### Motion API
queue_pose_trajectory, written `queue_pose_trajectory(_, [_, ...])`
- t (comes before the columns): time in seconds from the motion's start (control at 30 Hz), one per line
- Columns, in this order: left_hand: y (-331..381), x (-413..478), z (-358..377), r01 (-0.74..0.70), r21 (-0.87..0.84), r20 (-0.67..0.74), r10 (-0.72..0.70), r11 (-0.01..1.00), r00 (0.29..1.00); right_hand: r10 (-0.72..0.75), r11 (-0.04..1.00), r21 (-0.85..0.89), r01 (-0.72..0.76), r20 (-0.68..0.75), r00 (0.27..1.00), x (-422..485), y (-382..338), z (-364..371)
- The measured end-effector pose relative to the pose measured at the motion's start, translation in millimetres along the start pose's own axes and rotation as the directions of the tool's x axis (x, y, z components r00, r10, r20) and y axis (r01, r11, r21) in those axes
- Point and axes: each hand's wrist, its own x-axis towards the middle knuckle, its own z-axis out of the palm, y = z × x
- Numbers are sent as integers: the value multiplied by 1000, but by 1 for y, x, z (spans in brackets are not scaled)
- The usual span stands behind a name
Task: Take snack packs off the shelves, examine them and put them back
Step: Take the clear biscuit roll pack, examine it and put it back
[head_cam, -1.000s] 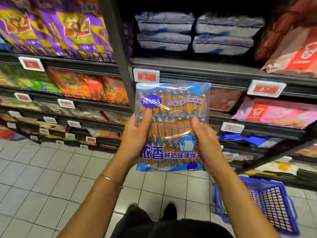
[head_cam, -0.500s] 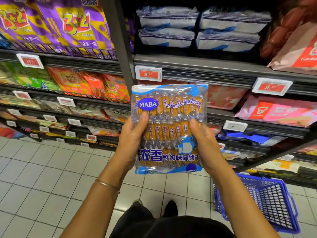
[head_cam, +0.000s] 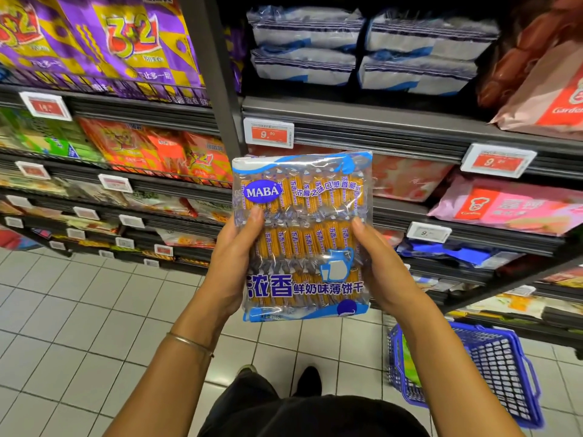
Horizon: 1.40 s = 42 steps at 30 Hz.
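In the head view, 1 biscuit pack (head_cam: 303, 234) is held upright in front of the shelves (head_cam: 378, 123), its label turned to the camera. It is gripped at both side edges, with the left hand (head_cam: 232, 263) and the right hand (head_cam: 381, 266) each curled round an edge and the thumbs pressed on the front. For a good look, the pack is best held level, the thumbs slid off the print, and the back then turned up. Counted: 4 white-and-blue packs (head_cam: 303, 29) stacked in 2 piles above, and 1 blue basket (head_cam: 504, 373) on the floor.
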Motion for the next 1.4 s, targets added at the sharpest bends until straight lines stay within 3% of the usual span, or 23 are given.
queue_pose_trajectory(0.27, [-1, -3, 5, 90, -124, 16, -88, 988, 996, -43, 999, -1, 43, 18, 999, -3, -8, -8])
queue_pose_trajectory(0.7, [11, -9, 17, 156, -23, 73, -154, 987, 985, -72, 997, -14, 72, -49, 996, -15, -17, -14])
queue_pose_trajectory(0.87, [19, -12, 15, 197, -74, 117, -187, 978, 975, -112, 993, -37, 109, -73, 991, -19, -26, -13])
queue_pose_trajectory(1.13, [40, -18, 16, 230, -195, 314, -162, 953, 936, -56, 972, 219, 87, -147, 988, -22, -29, -14])
queue_pose_trajectory(1.4, [48, -20, 28, 166, -212, 253, -110, 963, 961, -93, 925, 358, 129, -116, 989, -25, -31, -12])
